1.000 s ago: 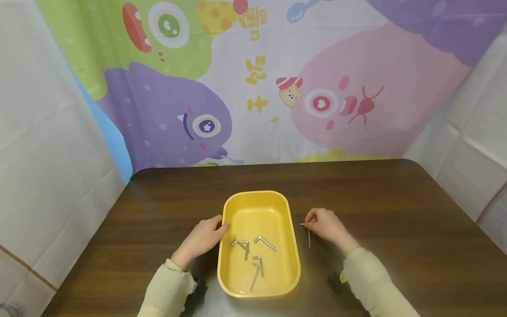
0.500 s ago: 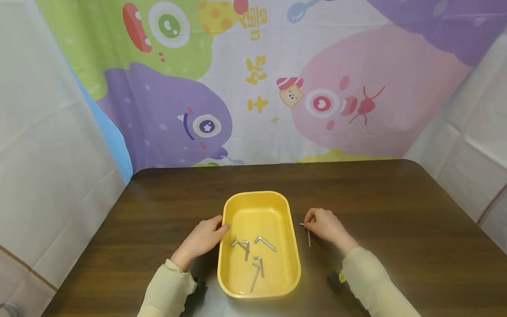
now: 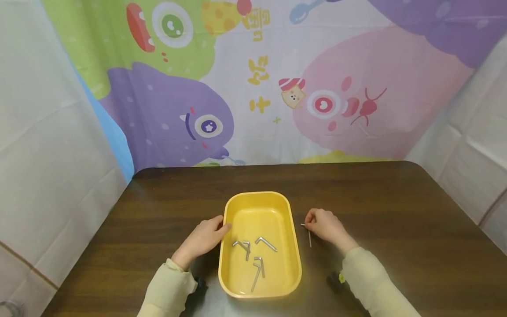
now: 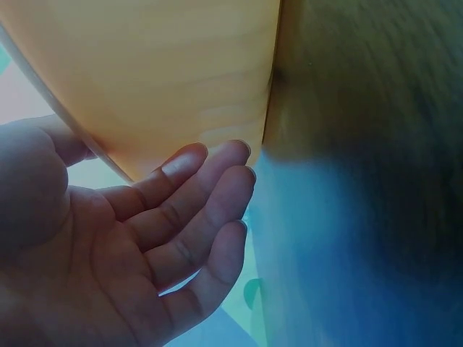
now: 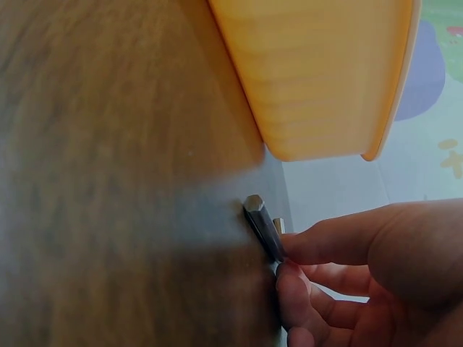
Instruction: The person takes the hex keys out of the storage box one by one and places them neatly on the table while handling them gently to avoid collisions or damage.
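Note:
A yellow rectangular tray [image 3: 261, 220] stands on the table, and several L-shaped metal hex keys [image 3: 267, 245] lie loose on its floor. My left hand [image 3: 203, 237] holds the tray's left side: the thumb goes over the rim, while the fingers [image 4: 231, 191] touch the outer wall in the left wrist view. Right of the tray, my right hand [image 3: 325, 224] pinches another hex key [image 3: 310, 239] between thumb and fingertips near its bend. Its long arm points toward the near edge, low at the tabletop. In the right wrist view its hexagonal end [image 5: 255, 204] shows.
The dark wooden table [image 3: 178, 189] runs back to a cartoon-printed cloth [image 3: 257, 132]. Pale sheets [image 3: 59, 132] hang at both sides. A small dark object with a yellow patch [image 3: 336, 279] is under the right sleeve.
Both hands, the tray and the hex keys keep their places. Only the head view has shifted very slightly.

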The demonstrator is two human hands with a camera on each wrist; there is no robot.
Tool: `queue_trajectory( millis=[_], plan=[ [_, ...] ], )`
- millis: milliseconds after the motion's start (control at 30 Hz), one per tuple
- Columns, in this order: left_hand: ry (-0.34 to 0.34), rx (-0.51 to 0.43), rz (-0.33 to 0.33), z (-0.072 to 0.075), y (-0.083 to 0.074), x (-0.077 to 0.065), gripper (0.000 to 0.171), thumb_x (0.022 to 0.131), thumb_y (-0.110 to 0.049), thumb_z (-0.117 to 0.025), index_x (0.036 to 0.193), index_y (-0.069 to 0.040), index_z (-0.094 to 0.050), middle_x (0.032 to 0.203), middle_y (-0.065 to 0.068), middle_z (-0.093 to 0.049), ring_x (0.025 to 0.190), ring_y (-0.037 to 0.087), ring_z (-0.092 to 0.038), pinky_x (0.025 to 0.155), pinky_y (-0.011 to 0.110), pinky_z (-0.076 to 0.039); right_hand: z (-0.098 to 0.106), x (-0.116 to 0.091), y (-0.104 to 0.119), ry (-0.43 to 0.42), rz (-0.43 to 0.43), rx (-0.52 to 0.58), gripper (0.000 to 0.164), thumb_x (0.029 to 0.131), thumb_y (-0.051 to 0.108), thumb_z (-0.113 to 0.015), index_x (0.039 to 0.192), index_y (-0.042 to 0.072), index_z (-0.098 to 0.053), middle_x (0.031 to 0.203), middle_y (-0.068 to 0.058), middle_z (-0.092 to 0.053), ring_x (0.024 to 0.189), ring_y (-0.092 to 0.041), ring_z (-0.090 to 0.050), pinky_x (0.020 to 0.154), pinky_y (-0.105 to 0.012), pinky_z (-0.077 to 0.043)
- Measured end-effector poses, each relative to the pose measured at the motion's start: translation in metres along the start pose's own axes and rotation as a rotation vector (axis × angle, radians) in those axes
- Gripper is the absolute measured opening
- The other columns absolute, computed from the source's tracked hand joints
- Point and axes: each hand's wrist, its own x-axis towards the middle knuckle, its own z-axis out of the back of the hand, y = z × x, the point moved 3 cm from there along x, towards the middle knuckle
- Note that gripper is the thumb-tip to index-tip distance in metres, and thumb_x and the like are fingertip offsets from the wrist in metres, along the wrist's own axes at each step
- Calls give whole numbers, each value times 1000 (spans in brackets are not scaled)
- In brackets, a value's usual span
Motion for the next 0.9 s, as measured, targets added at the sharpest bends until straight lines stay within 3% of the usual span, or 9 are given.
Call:
queue_trajectory(
  millis=[667,900],
  plan=[
    [3,-8,5,-1,0,-1,20,93,-29,-49,89,-10,-54,62,1,-41,56,15,-43,54,28,-34,4,-4,7,-17,6,79,14,87,9,-48,84,5,-60,73,-4,-59,56,-12,-53,53,-26,-42],
    [9,-7,4,0,0,-1,20,93,-30,-49,89,-10,-53,62,2,-41,56,15,-43,54,27,-34,10,-10,20,-85,71,-3,12,88,10,-50,84,7,-60,72,-2,-59,60,-14,-48,57,-29,-40]
  ],
)
